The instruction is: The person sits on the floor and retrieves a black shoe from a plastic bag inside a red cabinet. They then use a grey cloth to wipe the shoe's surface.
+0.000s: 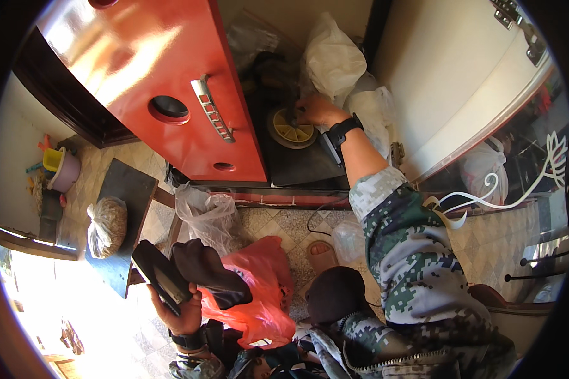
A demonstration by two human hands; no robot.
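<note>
My left hand [182, 312], low on the left, grips a black flat case [160, 275] tilted upward. A dark cloth [208, 272] lies against the case, and I cannot tell if the same fingers hold it. Below the cloth is a red plastic bag [261, 279]. My right hand [323, 111], with a black band at the wrist, reaches into an open cabinet. Its fingertips are at a round disc with yellow spokes [291, 130], which lies on a black surface [308, 166]. Shadow hides whether they pinch something. White plastic bags [334, 57] sit just beyond this hand.
A red cabinet door [137, 71] with a metal handle [213, 109] stands open on the left; a pale door [436, 80] stands on the right. A tied bag [108, 227] rests on a dark bench [123, 189]. Clear plastic bags [206, 213] and a cable [313, 218] lie near my feet.
</note>
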